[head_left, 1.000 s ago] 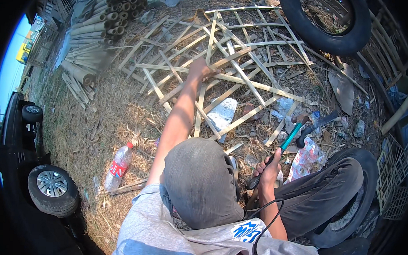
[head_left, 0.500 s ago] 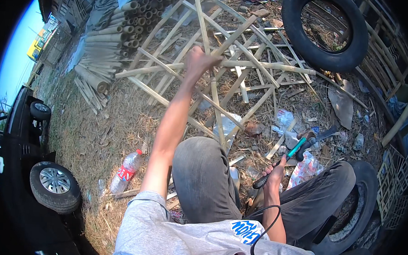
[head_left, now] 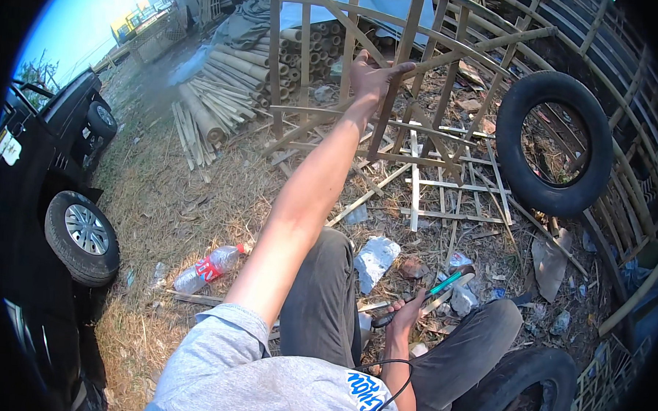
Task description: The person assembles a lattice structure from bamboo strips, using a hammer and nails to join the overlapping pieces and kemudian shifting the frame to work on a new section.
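My left hand [head_left: 375,79] is stretched out ahead, closed on a lattice of crossed bamboo slats [head_left: 408,51] that it holds up off the ground. The fingers grip near a crossing of slats; part of the grip is hidden behind the wood. Low by my knees, my right hand [head_left: 406,315] is closed round the black handle of a hammer [head_left: 443,282] with a teal shaft, its head pointing away to the right. Beyond the hammer, another flat lattice of thin slats [head_left: 416,183] lies on the ground, below the raised one.
A loose tyre [head_left: 512,140] stands at the right, another tyre [head_left: 556,373] beside my right leg. Bamboo poles [head_left: 239,69] are piled at the far left. A plastic bottle [head_left: 212,268] and a white stone-like lump [head_left: 376,263] lie nearby. A parked black vehicle [head_left: 30,229] stands at left.
My left hand has lifted and tilted the bamboo lattice up and away, uncovering the slats on the ground. The view has turned; my right hand still grips the hammer.
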`<control>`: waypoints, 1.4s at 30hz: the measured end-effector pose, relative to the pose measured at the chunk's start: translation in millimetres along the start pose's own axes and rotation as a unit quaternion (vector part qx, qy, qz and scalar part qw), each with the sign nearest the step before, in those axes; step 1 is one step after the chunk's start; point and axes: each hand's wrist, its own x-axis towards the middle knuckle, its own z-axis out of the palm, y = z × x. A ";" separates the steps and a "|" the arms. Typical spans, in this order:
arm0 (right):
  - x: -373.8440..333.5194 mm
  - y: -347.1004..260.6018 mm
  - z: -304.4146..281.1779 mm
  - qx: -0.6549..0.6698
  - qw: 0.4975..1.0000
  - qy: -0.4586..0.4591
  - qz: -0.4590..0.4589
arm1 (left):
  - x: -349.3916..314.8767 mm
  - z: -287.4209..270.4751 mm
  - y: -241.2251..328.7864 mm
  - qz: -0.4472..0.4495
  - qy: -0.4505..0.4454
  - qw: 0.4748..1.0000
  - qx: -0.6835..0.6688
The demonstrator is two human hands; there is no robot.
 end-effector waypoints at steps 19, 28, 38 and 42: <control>3.3 36.5 -6.0 0.062 0.992 -0.038 0.101 | -24.9 -14.2 -207.3 -0.165 -0.090 0.978 -0.090; 1.5 40.6 -15.8 0.083 0.988 -0.012 0.130 | -47.7 15.3 -207.9 -0.189 -0.221 0.957 0.001; 11.0 35.7 -21.0 0.091 0.985 0.007 0.144 | -66.7 34.6 -197.1 -0.140 -0.254 0.957 0.019; 7.2 44.4 -19.0 0.092 0.985 0.012 0.144 | -58.4 34.2 -219.0 -0.129 -0.218 0.966 0.051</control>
